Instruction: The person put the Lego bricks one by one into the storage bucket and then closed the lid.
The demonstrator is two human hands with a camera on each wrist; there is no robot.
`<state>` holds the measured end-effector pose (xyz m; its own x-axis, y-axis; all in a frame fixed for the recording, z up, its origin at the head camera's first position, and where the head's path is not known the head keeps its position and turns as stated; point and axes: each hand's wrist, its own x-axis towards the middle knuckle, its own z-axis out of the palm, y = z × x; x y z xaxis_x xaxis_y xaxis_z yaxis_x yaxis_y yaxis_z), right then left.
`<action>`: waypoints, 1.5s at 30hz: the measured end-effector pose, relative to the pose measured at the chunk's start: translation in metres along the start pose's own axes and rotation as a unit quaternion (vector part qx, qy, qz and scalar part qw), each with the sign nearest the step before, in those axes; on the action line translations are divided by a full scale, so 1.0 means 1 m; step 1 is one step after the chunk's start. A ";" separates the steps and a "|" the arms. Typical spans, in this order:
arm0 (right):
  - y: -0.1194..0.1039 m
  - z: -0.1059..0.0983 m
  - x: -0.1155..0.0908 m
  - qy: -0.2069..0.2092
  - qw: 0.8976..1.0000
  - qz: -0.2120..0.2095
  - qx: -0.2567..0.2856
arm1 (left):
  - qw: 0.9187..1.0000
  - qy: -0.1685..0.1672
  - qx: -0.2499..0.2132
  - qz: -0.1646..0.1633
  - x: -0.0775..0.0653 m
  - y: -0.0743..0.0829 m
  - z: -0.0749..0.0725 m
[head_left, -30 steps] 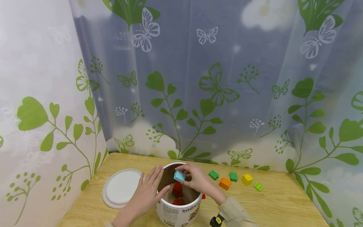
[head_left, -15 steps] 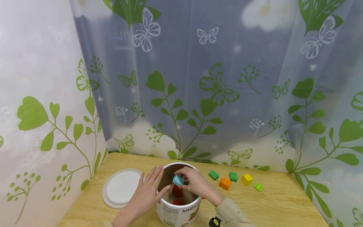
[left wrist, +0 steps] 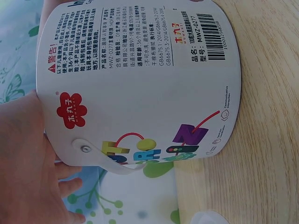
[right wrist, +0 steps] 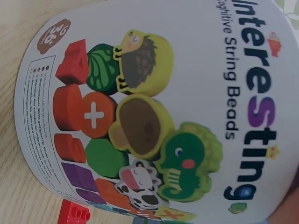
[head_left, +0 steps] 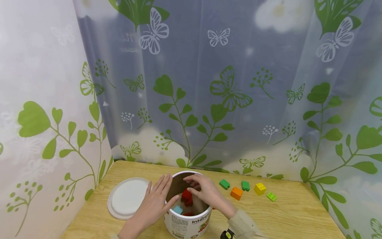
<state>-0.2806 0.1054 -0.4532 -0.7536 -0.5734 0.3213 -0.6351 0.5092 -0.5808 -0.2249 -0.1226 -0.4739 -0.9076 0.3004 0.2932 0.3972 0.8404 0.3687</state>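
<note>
A round white bucket with printed labels stands on the table at the front middle. Inside it lie a light blue toy brick and several red bricks. My left hand rests with straight fingers on the bucket's left rim; in the left wrist view its palm lies against the side by the handle. Over the right part of the opening hovers my right hand, fingers loosely bent and apart, with nothing between them. In the right wrist view, the bucket's printed front fills most of the picture.
A white lid lies left of the bucket. To the right are two green bricks, an orange one, a yellow one and a lime one. A red brick sits beside the bucket. A patterned curtain hangs behind.
The light blue brick, pinched in my right hand earlier, was lowered and let go; it now lies at the bucket's near left inside. My left hand stays in place.
</note>
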 end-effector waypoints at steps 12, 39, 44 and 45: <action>0.007 -0.021 -0.017 0.092 0.994 0.027 0.058 | 1.000 -0.002 0.000 -0.005 0.000 0.000 0.000; 0.093 -0.079 -0.088 0.249 0.964 0.083 0.023 | 1.000 0.000 -0.005 -0.003 0.000 0.000 0.000; 0.117 -0.096 -0.110 0.270 0.953 0.134 -0.021 | 1.000 -0.002 -0.005 -0.003 0.000 0.000 0.000; 0.121 -0.099 -0.114 0.271 0.952 0.141 -0.031 | 1.000 -0.002 -0.005 -0.003 0.000 0.000 0.000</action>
<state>-0.2886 0.2963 -0.4862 -0.8621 -0.0010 0.5068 -0.3899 0.6400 -0.6620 -0.2244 -0.1224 -0.4738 -0.9104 0.2975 0.2876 0.3934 0.8378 0.3785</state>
